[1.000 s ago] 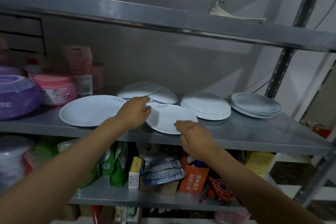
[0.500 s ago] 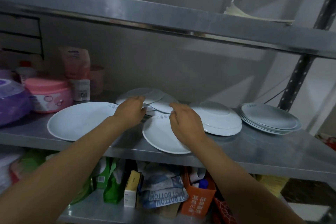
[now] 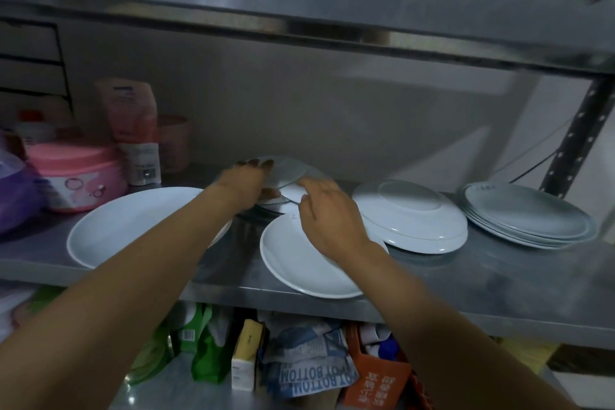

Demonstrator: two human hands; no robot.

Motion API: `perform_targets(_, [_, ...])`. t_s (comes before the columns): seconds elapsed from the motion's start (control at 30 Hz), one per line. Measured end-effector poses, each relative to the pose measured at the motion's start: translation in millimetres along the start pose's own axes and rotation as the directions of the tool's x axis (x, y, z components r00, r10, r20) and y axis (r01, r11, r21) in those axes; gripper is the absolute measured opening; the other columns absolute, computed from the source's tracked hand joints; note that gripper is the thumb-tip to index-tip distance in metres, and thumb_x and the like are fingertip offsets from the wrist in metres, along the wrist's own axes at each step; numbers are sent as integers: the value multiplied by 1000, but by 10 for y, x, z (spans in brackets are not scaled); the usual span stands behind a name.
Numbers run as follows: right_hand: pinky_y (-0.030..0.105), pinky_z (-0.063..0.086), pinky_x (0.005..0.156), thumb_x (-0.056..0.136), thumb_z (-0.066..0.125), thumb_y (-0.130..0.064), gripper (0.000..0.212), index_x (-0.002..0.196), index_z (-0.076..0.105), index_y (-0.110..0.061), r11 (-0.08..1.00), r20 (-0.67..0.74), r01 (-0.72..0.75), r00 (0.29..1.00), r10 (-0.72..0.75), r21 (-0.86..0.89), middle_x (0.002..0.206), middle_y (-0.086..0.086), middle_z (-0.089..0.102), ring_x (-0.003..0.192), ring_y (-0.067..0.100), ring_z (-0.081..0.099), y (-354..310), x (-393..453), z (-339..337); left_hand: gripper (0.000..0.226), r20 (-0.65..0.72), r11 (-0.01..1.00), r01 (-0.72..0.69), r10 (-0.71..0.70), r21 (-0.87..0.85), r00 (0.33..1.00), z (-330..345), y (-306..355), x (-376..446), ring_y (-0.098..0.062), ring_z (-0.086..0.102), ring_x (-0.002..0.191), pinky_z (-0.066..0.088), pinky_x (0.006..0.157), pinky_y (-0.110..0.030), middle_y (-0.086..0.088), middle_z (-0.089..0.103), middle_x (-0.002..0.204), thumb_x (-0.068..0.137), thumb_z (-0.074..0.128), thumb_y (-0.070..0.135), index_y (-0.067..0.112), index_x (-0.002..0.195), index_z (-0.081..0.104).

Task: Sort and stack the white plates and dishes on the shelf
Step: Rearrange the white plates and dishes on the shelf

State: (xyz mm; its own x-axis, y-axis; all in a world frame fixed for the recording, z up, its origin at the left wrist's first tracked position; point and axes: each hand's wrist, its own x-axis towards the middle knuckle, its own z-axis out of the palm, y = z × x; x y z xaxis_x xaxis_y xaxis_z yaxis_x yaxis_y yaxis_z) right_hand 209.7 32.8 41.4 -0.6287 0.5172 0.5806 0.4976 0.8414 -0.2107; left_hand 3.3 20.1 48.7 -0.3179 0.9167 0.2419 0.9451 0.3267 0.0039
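Shelf (image 3: 499,289): steel, middle tier of a rack, holding the white dishes in a loose row.

Big plate (image 3: 133,226): far left of the row, flat, face up; the left forearm crosses its right edge.

Small dishes (image 3: 289,173): a few overlapping at the back centre, the top one tilted. Blurred; count cannot be told.

Left hand (image 3: 246,183): fingers curled over the top small dish's far rim, thumb under its near edge, gripping it.

Right hand (image 3: 327,210): above the far edge of the front plate, fingers bent down and reaching to the small dishes; whether it pinches one cannot be told.

Front plate (image 3: 299,263): centre, face up, its near rim overhanging the shelf's front edge.

Upturned plate (image 3: 412,216): right of centre, bottom up, foot ring showing, touching the shelf.

Stack (image 3: 529,216): several plates nested, far right, beside the rack post (image 3: 579,130).

Pink tub (image 3: 78,173): left of the big plate, with a purple tub (image 3: 13,193) at the frame edge and a pouch (image 3: 133,116) behind.

Lower shelf: green bags (image 3: 199,343), a yellow box (image 3: 246,353), a printed bag (image 3: 309,373), an orange packet (image 3: 376,383).
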Motion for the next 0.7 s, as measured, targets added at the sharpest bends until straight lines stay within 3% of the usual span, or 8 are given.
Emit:
perform_targets(0.07, [34,42,94,94,40,-16,38,129,53,-14,1000,-8,-10,1000,11,18,128,4,60,120,22,50,26,-5,9,67,70,1000,-11,12,-11,997,3,-24,25,-37,53,116,45,96,-43,-19,53,132,87,56,53,11,137,37])
perform_targets(0.17, [35,43,94,94,40,-16,36,128,55,-14,999,-8,-32,999,32,38,126,4,61,118,22,51,55,-39,16,57,53,995,-33,28,98,998,-8,-17,2,-36,57,110,47,91,-39,-19,57,125,90,53,49,8,128,45])
perform_targets(0.3, [35,43,95,94,40,-14,38,129,54,-13,998,1,-43,999,43,46,128,4,59,120,22,49,76,-100,7,49,54,979,-41,30,202,998,-66,95,-68,-38,57,110,45,88,-39,-21,55,124,94,49,35,2,129,41])
perform_targets(0.43, [37,43,95,91,41,-9,41,131,52,-14,998,5,-29,1000,29,63,129,5,58,120,23,49,42,-160,-29,52,-65,952,58,-40,301,997,-34,153,-120,-40,56,111,48,86,-45,-23,52,127,89,49,7,-4,136,31])
perform_targets(0.53, [38,42,98,91,41,-7,43,132,51,-14,994,6,-52,999,52,100,131,6,57,121,24,49,-2,-186,-86,47,-186,948,148,-97,283,978,-2,156,-130,-40,56,107,53,77,-46,-25,52,122,86,47,-3,-9,131,38])
perform_targets(0.63, [38,41,99,91,41,-7,43,133,50,-14,993,5,-59,998,59,102,132,6,56,121,24,48,-37,-202,-153,39,-276,938,197,-116,286,954,-27,156,-117,-33,64,67,53,44,-35,-20,64,80,55,77,-1,-8,92,66])
perform_targets(0.7, [39,41,99,92,41,-8,43,133,50,-13,992,6,-55,999,54,111,132,6,56,120,25,49,-65,-221,-184,42,-323,948,202,-117,245,939,-41,91,-83,-30,60,50,44,34,-27,-16,61,64,39,82,-2,-5,78,67])
